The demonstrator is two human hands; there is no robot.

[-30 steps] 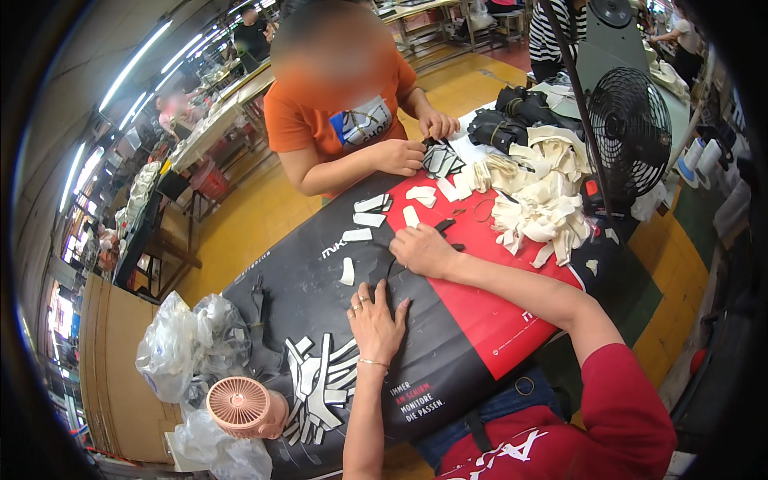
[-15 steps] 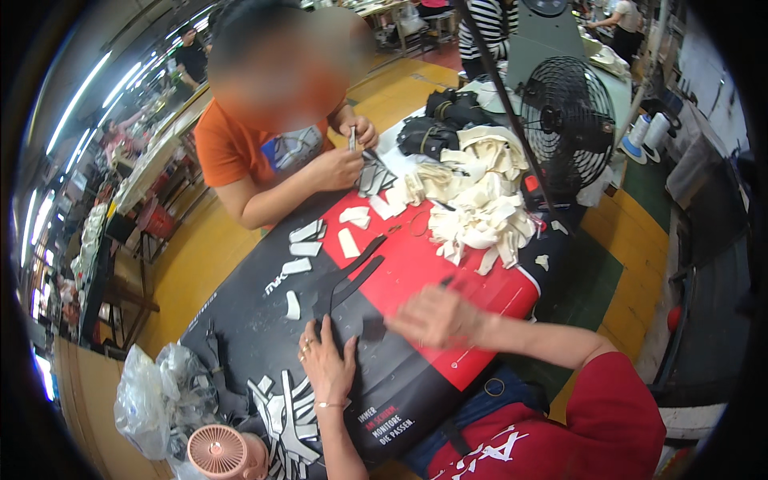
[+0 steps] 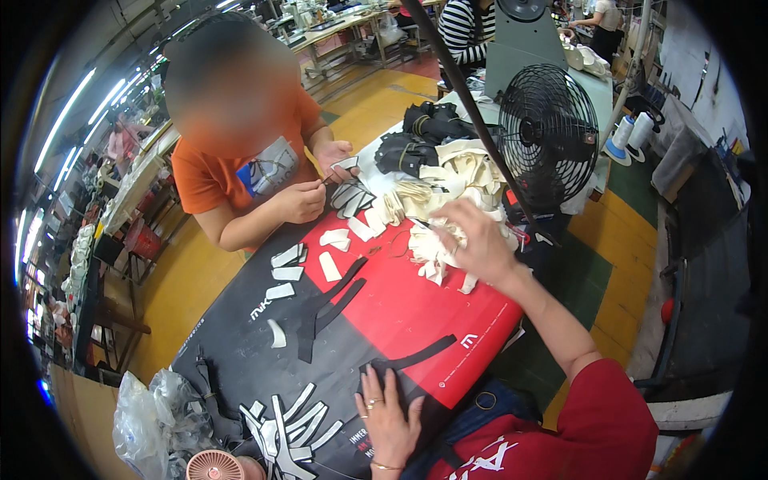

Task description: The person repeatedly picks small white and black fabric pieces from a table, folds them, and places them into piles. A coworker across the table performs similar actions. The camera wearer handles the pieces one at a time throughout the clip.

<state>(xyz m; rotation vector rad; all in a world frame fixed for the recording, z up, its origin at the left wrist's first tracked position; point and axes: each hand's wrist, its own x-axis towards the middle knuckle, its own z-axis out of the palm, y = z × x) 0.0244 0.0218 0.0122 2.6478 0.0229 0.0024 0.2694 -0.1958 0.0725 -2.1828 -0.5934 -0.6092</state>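
Mat (image 3: 384,308): smooth sheet, black and red, low sheen; I cannot tell whether rubber or coated cloth. Far right part of mat: cream pieces (image 3: 472,172), soft matt cloth, rumpled. Near edge of mat: black strip (image 3: 420,352), matt, fabric-like; on my left hand (image 3: 392,424), ring (image 3: 370,405) and bracelet (image 3: 388,466), shiny yellowish metal. Near left part of mat: white pieces (image 3: 282,440), smooth, flat finish. Left end of mat: clear bags (image 3: 140,420), thin glossy plastic, creased. Near-left corner: pink fan (image 3: 214,466), smooth plastic. Beyond mat's right side: black fan (image 3: 544,132), wire grille, slight gloss, metal-looking. My red sleeve (image 3: 604,400): matt cloth.
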